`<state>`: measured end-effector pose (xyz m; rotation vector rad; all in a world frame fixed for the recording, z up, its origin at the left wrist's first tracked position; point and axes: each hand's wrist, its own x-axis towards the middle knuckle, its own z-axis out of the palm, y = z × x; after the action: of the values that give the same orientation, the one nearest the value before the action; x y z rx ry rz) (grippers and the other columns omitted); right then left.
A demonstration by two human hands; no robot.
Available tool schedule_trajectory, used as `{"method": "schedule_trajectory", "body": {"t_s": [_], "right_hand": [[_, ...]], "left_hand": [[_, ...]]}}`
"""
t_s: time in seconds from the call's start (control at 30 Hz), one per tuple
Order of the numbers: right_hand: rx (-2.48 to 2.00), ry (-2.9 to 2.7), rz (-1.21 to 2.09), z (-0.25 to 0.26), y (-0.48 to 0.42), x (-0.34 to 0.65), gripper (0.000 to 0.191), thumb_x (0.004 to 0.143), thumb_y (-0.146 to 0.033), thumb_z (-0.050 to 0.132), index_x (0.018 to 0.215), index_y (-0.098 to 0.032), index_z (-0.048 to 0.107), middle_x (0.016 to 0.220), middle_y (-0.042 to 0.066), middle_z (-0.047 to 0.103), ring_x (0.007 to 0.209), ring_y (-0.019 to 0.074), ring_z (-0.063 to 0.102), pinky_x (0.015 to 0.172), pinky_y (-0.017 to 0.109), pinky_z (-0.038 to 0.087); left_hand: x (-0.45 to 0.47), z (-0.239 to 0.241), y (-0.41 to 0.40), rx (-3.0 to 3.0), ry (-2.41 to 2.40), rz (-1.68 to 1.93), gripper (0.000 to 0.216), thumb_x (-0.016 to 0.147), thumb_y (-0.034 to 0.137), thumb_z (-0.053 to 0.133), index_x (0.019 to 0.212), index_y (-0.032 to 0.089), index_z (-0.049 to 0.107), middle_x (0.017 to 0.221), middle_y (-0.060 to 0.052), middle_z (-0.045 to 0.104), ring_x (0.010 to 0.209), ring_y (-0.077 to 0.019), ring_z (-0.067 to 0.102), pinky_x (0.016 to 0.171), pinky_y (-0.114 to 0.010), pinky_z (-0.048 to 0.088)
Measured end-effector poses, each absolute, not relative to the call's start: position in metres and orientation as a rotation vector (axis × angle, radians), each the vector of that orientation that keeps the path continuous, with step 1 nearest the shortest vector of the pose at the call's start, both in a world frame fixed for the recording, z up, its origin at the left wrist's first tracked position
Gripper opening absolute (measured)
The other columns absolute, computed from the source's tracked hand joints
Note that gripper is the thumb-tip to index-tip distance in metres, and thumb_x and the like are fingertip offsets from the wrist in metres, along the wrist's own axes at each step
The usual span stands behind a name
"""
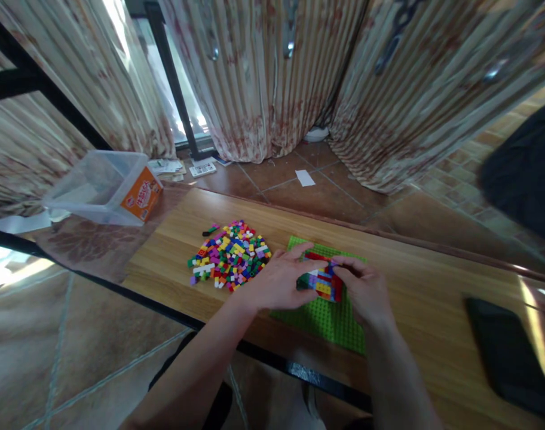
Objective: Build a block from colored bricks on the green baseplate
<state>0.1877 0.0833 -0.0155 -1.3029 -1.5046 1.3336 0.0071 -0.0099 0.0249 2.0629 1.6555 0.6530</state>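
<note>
A low build of toy bricks (324,288) in red, yellow, blue, white and other colours sits on a green studded baseplate (326,319). My left hand (279,279) reaches over the build's left side, its fingers spread and the thumb along the near edge; whether it presses on the bricks I cannot tell. At the build's far right corner, my right hand (366,288) has thumb and forefinger pinched together. A small bluish toy brick (333,263) shows at those fingertips, partly hidden. To the left of the baseplate lies a heap of loose toy bricks (232,254).
The wooden table (416,280) has a dark edge on my side. A dark flat device (508,352) lies at the right. Beyond the table's left end stands a clear plastic bin (97,206) with an orange label. Long curtains (272,77) hang behind, with papers (305,177) on the floor.
</note>
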Motion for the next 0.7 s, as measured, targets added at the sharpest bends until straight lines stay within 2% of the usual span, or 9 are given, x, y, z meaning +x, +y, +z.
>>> {"method": "schedule_trajectory", "body": {"t_s": [0.1,0.23,0.33,0.47,0.7], "right_hand": [[-1.296,-1.488,1.371,-0.015,0.081,0.190,0.034,0.069,-0.043,0.074,0.091,-0.018,0.075,0.093,0.007,0.076,0.083,0.0211,0.070,0.078,0.035,0.057],[-1.330,-1.500,1.310,-0.011,0.079,0.190,0.039,0.070,-0.050,0.075,0.091,-0.018,0.076,0.090,0.008,0.077,0.081,0.0224,0.070,0.075,0.036,0.058],[-1.346,-1.505,1.280,-0.009,0.080,0.189,0.038,0.070,-0.050,0.075,0.091,-0.018,0.076,0.088,0.008,0.077,0.080,0.0227,0.071,0.073,0.036,0.058],[-1.363,-1.558,1.218,-0.009,0.081,0.189,0.038,0.071,-0.051,0.074,0.091,-0.019,0.078,0.090,0.008,0.077,0.083,0.0243,0.071,0.077,0.038,0.058],[-1.399,-1.614,1.198,-0.014,0.083,0.192,0.035,0.073,-0.049,0.072,0.092,-0.020,0.078,0.093,0.008,0.077,0.086,0.0249,0.071,0.082,0.040,0.056]], "left_hand": [[-0.022,0.030,-0.012,2.023,1.633,0.779,0.051,0.086,0.031,0.063,0.136,0.024,0.055,0.147,-0.011,0.049,0.137,-0.0238,0.046,0.110,-0.042,0.043],[-0.067,0.029,-0.015,1.887,1.925,0.787,0.038,0.082,0.015,0.060,0.119,0.020,0.067,0.117,-0.008,0.070,0.108,-0.0212,0.065,0.100,-0.040,0.050],[-0.081,0.025,-0.016,1.932,2.027,0.702,0.033,0.081,0.015,0.061,0.111,0.021,0.071,0.112,-0.006,0.071,0.108,-0.0221,0.063,0.102,-0.042,0.047],[-0.070,0.021,-0.015,1.953,2.126,0.558,0.030,0.078,0.015,0.062,0.105,0.023,0.073,0.115,-0.006,0.069,0.111,-0.0246,0.058,0.106,-0.047,0.041],[-0.052,0.024,-0.012,1.834,2.273,0.341,0.027,0.080,0.021,0.061,0.105,0.022,0.073,0.120,-0.009,0.063,0.113,-0.0303,0.051,0.100,-0.053,0.042]]}}
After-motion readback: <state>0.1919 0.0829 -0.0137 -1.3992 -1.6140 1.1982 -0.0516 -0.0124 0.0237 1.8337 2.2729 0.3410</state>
